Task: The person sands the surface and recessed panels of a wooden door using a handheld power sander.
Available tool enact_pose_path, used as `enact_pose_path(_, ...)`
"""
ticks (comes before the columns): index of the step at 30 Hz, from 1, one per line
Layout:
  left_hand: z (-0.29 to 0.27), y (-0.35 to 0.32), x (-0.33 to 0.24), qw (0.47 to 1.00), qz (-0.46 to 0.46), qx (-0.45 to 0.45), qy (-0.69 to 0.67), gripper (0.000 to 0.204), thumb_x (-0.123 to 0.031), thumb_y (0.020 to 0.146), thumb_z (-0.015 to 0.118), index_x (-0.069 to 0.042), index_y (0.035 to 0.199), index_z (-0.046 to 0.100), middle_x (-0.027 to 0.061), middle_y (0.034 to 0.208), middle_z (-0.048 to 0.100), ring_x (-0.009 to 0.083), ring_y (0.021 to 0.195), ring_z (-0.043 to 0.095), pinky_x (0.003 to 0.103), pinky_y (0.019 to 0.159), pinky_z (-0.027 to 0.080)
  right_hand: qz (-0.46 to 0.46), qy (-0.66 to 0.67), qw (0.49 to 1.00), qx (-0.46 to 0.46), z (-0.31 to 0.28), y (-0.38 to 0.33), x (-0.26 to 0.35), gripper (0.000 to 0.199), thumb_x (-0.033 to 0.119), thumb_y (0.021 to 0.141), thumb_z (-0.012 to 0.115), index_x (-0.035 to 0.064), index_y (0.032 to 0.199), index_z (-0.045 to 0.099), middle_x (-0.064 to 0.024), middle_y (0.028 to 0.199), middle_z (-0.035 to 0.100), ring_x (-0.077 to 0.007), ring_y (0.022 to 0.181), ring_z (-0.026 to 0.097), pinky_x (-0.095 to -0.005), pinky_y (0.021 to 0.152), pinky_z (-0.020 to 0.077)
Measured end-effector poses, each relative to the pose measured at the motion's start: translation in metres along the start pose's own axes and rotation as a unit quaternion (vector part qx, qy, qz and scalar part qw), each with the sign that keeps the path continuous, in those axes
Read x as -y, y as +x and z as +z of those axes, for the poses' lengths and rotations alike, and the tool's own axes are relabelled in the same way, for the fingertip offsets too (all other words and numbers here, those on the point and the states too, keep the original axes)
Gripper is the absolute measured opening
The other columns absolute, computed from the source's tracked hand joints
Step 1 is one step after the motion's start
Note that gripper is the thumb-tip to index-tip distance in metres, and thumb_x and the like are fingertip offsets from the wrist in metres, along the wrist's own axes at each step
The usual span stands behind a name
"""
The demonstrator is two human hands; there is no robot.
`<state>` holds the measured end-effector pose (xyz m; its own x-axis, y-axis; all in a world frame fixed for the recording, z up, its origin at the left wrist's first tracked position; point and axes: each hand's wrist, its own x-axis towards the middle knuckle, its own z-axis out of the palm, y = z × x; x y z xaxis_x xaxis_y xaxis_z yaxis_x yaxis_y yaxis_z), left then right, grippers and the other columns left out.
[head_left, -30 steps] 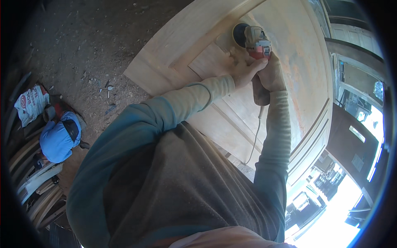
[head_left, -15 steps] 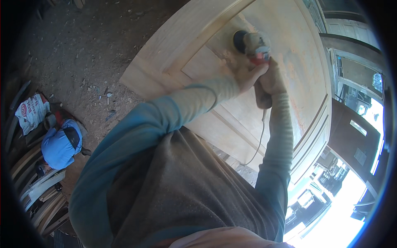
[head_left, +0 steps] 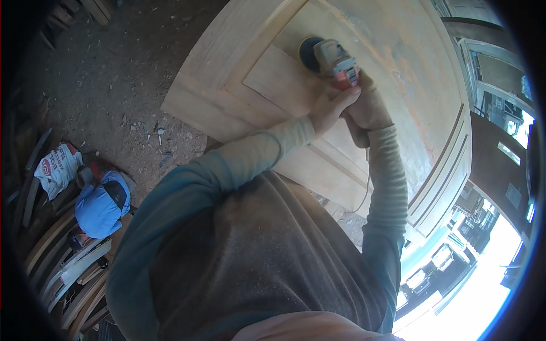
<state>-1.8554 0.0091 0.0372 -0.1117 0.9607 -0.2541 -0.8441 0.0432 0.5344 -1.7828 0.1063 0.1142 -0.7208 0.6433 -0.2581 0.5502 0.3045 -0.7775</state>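
Both my hands are closed round an angle grinder (head_left: 339,63) with a round black sanding disc (head_left: 310,55). My left hand (head_left: 331,111) wraps the front of its body, by the red section. My right hand (head_left: 371,107) grips it further back, and the dark rear end of the tool shows below. The disc is over the recessed panel of a large pale wooden door (head_left: 216,68), tilted up on its edge; whether it touches the wood I cannot tell. Orange-brown streaks and patches mark the panel. A thin cord (head_left: 367,196) trails down from the grinder past the door's near edge.
On the left, a person in blue (head_left: 102,204) crouches beside a white printed sack (head_left: 58,169). Curved wooden strips (head_left: 77,295) are piled below them. Chips and scraps litter the dirt floor (head_left: 131,96). Frames and a dark brown panel (head_left: 500,165) stand at the right.
The grinder and both hands have moved left over the panel, nearer its lower left corner. My view has shifted slightly. Both hands keep their hold.
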Motion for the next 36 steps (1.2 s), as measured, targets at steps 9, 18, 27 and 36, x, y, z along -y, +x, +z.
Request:
enact_pose_path(9, 0.027, -0.045, 0.001, 0.997, -0.032, -0.062, -0.021, 0.035, -0.036, 0.104, 0.065, -0.011, 0.129, 0.065, -0.0013, 0.114, 0.067, 0.0067, 0.104, 0.061, 0.028, 0.083, 0.051, -0.023, -0.028, 0.999, 0.036, 0.011, -0.041, -0.002, 0.06, 0.014, 0.082, 0.081, -0.0001, 0.133, 0.053, -0.0173, 0.116, 0.069, -0.0285, 0.105, 0.069, -0.0431, 0.076, 0.0605)
enact_pose_path(18, -0.013, -0.073, 0.021, 1.0, -0.001, -0.01, -0.024, 0.036, -0.032, 0.109, 0.058, -0.009, 0.136, 0.058, 0.0008, 0.124, 0.064, 0.0099, 0.113, 0.063, 0.033, 0.094, 0.052, -0.073, -0.117, 0.989, 0.062, 0.036, -0.06, 0.006, 0.054, 0.014, 0.081, 0.082, -0.0017, 0.126, 0.055, -0.019, 0.117, 0.069, -0.0289, 0.106, 0.07, -0.0418, 0.083, 0.0592)
enact_pose_path(27, -0.027, -0.102, 0.028, 0.997, 0.034, -0.064, -0.035, 0.031, -0.034, 0.106, 0.064, -0.015, 0.13, 0.061, -0.0038, 0.12, 0.066, 0.0077, 0.11, 0.063, 0.032, 0.089, 0.05, -0.046, -0.109, 0.99, 0.083, 0.058, -0.052, 0.004, 0.059, 0.029, 0.077, 0.086, -0.0032, 0.117, 0.056, -0.0269, 0.108, 0.07, -0.0417, 0.101, 0.071, -0.0445, 0.085, 0.0558)
enact_pose_path(36, -0.021, -0.117, 0.029, 0.996, 0.041, -0.057, -0.054, 0.045, -0.037, 0.106, 0.063, -0.013, 0.143, 0.056, -0.0015, 0.125, 0.064, 0.0074, 0.11, 0.061, 0.031, 0.083, 0.049, -0.011, -0.113, 0.991, 0.076, 0.064, -0.077, 0.034, 0.061, 0.036, 0.082, 0.083, -0.0052, 0.116, 0.055, -0.0306, 0.101, 0.07, -0.0452, 0.1, 0.072, -0.0455, 0.084, 0.0553)
